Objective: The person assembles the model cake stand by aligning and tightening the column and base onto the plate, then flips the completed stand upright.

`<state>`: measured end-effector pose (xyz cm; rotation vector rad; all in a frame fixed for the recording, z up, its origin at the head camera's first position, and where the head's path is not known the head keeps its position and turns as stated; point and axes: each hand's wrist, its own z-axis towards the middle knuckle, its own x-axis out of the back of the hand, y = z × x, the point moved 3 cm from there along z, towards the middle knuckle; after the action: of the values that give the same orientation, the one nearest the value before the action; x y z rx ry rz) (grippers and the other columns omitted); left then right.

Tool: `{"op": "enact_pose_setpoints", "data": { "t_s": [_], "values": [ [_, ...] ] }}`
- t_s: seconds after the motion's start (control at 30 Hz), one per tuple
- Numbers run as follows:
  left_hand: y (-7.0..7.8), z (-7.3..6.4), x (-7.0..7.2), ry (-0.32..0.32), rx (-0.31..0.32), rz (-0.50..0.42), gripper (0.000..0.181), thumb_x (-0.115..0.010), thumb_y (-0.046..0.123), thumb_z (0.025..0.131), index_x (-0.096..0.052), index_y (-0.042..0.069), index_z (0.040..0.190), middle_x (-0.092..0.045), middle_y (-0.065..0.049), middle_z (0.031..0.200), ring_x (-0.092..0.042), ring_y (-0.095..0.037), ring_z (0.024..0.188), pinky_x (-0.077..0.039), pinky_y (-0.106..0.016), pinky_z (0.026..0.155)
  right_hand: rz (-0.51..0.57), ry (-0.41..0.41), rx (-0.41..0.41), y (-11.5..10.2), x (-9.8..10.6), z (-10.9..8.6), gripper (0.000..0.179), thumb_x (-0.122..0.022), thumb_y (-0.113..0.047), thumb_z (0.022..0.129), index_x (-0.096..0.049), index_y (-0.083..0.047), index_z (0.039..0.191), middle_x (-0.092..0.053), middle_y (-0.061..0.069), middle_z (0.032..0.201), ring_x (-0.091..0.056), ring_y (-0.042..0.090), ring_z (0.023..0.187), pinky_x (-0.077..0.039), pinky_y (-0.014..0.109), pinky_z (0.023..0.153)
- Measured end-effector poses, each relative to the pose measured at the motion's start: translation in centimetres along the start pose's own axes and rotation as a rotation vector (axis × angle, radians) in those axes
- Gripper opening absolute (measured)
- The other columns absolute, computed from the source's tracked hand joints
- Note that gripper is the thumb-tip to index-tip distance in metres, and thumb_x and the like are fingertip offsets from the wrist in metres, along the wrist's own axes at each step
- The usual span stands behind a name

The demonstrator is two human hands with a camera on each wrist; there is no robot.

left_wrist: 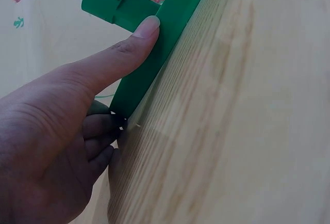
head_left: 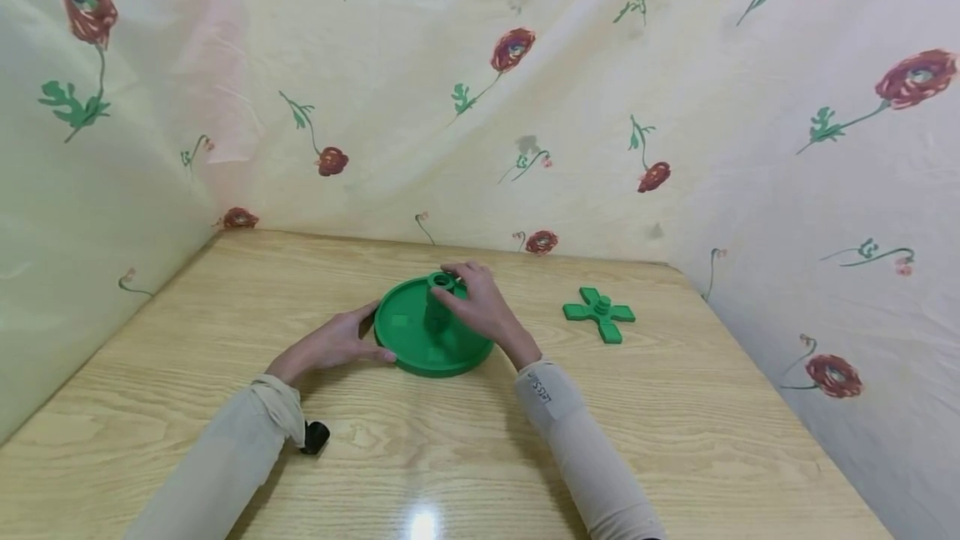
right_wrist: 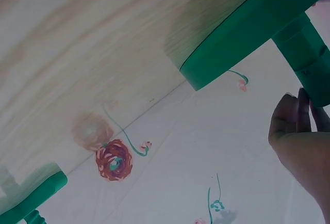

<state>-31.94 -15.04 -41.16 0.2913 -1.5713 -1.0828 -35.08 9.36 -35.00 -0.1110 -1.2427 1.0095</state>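
A round green tray (head_left: 401, 344) with a raised rim lies flat on the wooden table. From its middle rises a green hollow post (head_left: 438, 311), open at the top. My left hand (head_left: 341, 342) holds the tray's left side, its thumb against the near rim and the other fingers around the outer edge. Around the top of the post, the thumb and fingers of my right hand (head_left: 482, 307) grip it. In the right wrist view those fingertips (right_wrist: 289, 105) are right at the post's upper end.
To the right lies a green cross-shaped piece (head_left: 600, 312) with a threaded stub pointing up. A small black object (head_left: 316, 437) is beside my left sleeve. Flowered cloth (head_left: 420, 107) hangs behind and along both sides of the table (head_left: 420, 465).
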Motion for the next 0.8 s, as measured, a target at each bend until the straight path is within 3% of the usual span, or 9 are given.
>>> {"op": "enact_pose_setpoints", "data": {
  "t_s": [0.37, 0.63, 0.8],
  "values": [
    [0.02, 0.07, 0.01, -0.007, 0.009, -0.018, 0.108, -0.083, 0.043, 0.089, -0.019, -0.003, 0.163, -0.026, -0.025, 0.165, -0.023, -0.043, 0.152, -0.026, -0.062, 0.118, -0.012, 0.0, 0.013, -0.05, 0.08, 0.17, 0.045, -0.066, -0.019, 0.103, -0.059, 0.004, 0.141, -0.061, 0.022, 0.135, -0.052, 0.038, 0.127, -0.044, 0.053, 0.107],
    [-0.01, -0.02, 0.06, -0.006, 0.014, -0.009, 0.108, -0.083, 0.043, 0.089, -0.019, -0.004, 0.163, -0.027, -0.027, 0.165, -0.023, -0.045, 0.151, -0.026, -0.064, 0.117, -0.009, 0.007, -0.027, -0.06, 0.03, 0.08, 0.05, -0.068, -0.028, 0.103, -0.059, 0.002, 0.142, -0.061, 0.02, 0.132, -0.051, 0.038, 0.127, -0.046, 0.053, 0.103],
    [0.07, -0.02, 0.04, -0.006, 0.004, -0.02, 0.107, -0.083, 0.041, 0.09, -0.019, -0.005, 0.163, -0.027, -0.027, 0.164, -0.023, -0.045, 0.151, -0.026, -0.064, 0.117, 0.003, 0.001, 0.003, -0.09, 0.01, 0.1, 0.049, -0.066, -0.022, 0.104, -0.056, 0.004, 0.144, -0.059, 0.023, 0.137, -0.049, 0.039, 0.131, -0.044, 0.054, 0.107]
  ]
}}
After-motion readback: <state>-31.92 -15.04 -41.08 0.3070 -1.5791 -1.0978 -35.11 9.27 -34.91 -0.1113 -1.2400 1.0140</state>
